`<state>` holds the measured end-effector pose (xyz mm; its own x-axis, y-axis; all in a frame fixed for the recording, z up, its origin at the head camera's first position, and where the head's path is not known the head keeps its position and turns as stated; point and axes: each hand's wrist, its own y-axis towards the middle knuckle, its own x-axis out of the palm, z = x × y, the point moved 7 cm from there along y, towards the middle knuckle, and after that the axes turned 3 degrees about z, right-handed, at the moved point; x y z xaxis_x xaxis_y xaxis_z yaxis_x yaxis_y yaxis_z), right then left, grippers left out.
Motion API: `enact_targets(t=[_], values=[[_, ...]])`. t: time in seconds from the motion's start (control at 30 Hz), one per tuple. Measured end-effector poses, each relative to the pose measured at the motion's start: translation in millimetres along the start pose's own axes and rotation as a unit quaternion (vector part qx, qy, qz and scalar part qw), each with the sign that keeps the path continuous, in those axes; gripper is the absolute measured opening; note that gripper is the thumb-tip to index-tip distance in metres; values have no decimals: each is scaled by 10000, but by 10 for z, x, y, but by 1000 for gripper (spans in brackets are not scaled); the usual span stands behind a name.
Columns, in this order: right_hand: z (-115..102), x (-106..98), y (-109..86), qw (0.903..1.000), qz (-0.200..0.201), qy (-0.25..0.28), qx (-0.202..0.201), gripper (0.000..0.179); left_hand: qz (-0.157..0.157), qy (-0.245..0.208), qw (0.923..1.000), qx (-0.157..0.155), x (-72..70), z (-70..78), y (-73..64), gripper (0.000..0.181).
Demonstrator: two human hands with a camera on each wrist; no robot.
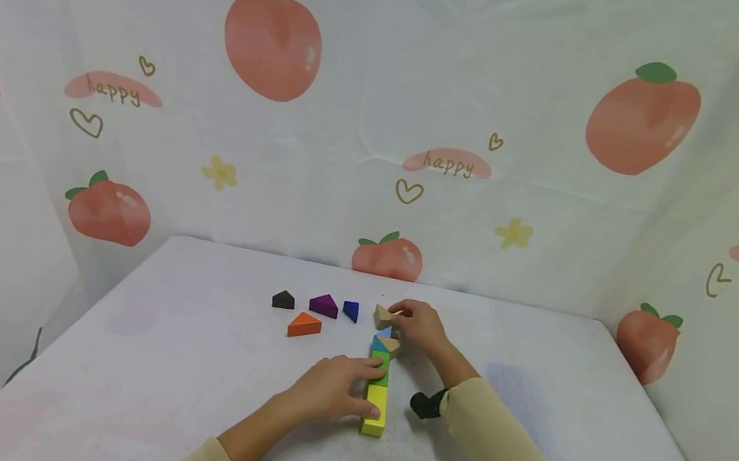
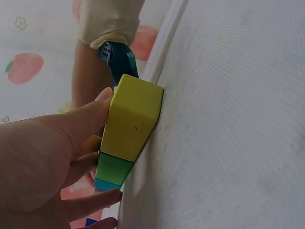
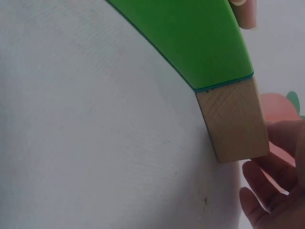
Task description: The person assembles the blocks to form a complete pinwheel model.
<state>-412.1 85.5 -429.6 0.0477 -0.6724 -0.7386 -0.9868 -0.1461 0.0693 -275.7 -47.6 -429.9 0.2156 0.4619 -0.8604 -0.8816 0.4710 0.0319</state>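
A row of blocks runs away from me: a yellow block (image 1: 374,414), a green block (image 1: 379,375), then light-blue triangular blocks (image 1: 380,342) beside a wooden triangle (image 1: 391,344). My left hand (image 1: 330,388) lies across its near part, thumb on the yellow block and fingertips on the green one. In the left wrist view its fingers stretch along the row. At the far end my right hand (image 1: 423,326) pinches another wooden triangular block (image 1: 382,317) by its right side. The right wrist view shows those fingers curled behind a wooden block (image 3: 234,121) that abuts the green one.
Left of the row's far end lie a black block (image 1: 283,300), a purple triangular block (image 1: 324,305), a blue block (image 1: 351,311) and an orange triangular block (image 1: 304,325). A printed cloth (image 1: 348,179) hangs behind the white table (image 1: 182,330).
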Motion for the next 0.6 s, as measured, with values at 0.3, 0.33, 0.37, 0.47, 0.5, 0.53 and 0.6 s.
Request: enact_targets(t=[0.3,0.33,0.37,0.47,0.5,0.53,0.6], values=[[-43,-36,-11,9996,112,-218,137,16,0,6,10000,1,-7,6,-9,64],[-52,-42,-17,9995,124,-243,167,16,-7,4,10000,-7,-6,7,-9,64],[-58,-45,-20,9994,132,-258,186,15,-16,2,10000,-15,-6,8,-8,65],[-82,-44,-25,9994,111,-246,205,15,-51,-4,10000,-46,-4,8,-6,65],[-88,-42,-22,9995,103,-241,188,15,-61,-7,10000,-57,-4,8,-6,64],[-94,-41,-19,9996,99,-227,169,15,-67,-8,10000,-64,-6,9,-6,64],[-101,-38,-11,9997,105,-172,122,15,-67,5,10000,-59,-12,14,-10,64]])
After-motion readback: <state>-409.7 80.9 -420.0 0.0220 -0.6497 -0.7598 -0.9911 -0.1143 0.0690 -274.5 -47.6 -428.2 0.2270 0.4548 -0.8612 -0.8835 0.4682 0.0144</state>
